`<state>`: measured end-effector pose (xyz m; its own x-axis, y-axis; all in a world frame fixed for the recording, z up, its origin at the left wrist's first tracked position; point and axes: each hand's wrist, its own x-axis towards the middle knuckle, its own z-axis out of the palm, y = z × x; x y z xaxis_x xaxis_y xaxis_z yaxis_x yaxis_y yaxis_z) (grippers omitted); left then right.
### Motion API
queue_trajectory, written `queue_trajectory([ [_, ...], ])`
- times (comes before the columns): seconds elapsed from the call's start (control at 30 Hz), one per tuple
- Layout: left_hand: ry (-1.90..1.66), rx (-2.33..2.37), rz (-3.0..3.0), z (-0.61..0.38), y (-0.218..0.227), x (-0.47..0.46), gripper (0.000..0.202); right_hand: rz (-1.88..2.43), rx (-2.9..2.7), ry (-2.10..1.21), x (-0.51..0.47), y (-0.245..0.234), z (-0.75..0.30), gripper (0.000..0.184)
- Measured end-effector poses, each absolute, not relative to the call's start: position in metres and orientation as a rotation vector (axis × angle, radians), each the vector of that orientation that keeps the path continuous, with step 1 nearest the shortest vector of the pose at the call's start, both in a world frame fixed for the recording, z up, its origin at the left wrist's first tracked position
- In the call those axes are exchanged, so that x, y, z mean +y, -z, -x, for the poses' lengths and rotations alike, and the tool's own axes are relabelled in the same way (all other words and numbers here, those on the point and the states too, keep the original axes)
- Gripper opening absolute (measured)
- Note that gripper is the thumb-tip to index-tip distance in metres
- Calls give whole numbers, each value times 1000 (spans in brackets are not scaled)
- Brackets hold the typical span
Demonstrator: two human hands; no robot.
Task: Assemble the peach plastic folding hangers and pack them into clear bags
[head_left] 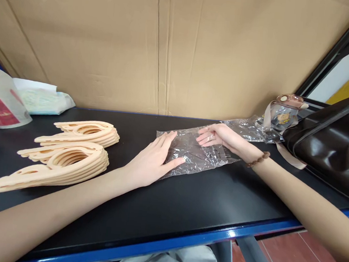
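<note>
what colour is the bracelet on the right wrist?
Brown; the bracelet shows in the head view.

Before you runs a black tabletop (204, 208) with a blue edge (163, 249). On your left it bears a whitish, red-printed container (0, 108), a soft packet (46, 102) and two stacks of beige pieces (95, 162); clear plastic film (188, 149), a strapped bottle (282, 116) and a glossy dark bag (333, 150) extend rightward.
</note>
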<state>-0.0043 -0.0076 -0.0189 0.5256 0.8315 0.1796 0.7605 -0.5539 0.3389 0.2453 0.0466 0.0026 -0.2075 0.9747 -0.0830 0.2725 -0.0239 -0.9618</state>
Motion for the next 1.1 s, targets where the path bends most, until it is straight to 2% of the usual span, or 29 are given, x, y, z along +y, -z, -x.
queue_trajectory([
  [0.1, -465, 1331, -2581, 4, 19, -8, 83, 1392, -1473, -1230, 45, -1, -243, 44],
  [0.3, -472, 1304, -2584, 5, 20, -7, 83, 1437, -1414, -1155, 47, 0, -239, 23],
  [0.63, -485, 1321, -2541, 6, 21, -7, 84, 1245, -1278, -1251, 49, 2, -245, 28],
  [0.9, -545, 1336, -2539, 6, 22, -6, 80, 1223, -1250, -1320, 47, 0, -242, 14],
  [1.03, -645, 1402, -2493, 5, 23, -4, 75, 1236, -1327, -1396, 44, -3, -244, 29],
  [1.1, -680, 1432, -2462, 6, 23, -3, 72, 1235, -1385, -1391, 44, -3, -245, 24],
])
